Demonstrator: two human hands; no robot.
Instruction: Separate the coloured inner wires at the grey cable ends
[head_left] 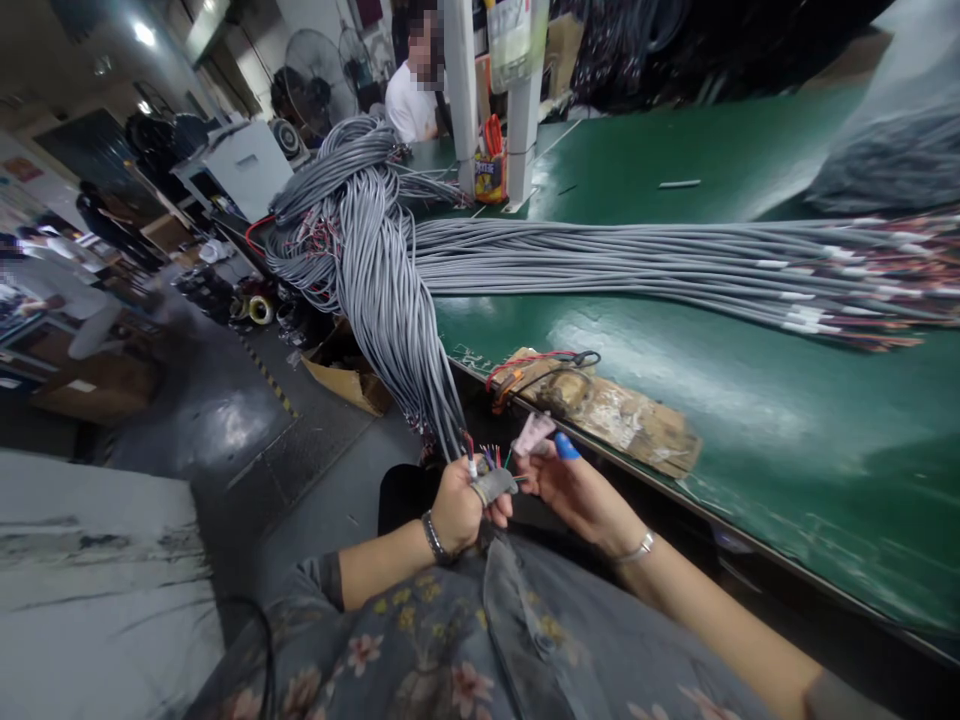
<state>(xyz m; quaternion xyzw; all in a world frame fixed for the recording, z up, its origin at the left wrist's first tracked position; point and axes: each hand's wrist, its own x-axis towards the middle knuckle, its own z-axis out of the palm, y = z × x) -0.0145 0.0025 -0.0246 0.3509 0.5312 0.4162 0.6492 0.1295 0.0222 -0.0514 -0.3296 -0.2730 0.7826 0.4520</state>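
Note:
My left hand [459,508] is closed around the end of a grey cable, with a grey wrap [495,487] on its thumb. Thin coloured wires [492,458] fan out above that thumb, among them red, purple and green ones. Close on the right, my right hand [574,492] has its fingers curled in beside the wire tips. It wears a blue finger cover [566,446] on the thumb and a pale pink wrap [534,433] on a finger. What its fingertips pinch, if anything, is too small to make out.
A thick bundle of grey cables [386,260] hangs over the green table's [787,420] left edge. More cables [600,258] lie across the tabletop. A worn wooden board [630,425] with red and black leads rests at the near edge. Behind a white post [464,100] sits a person [409,105].

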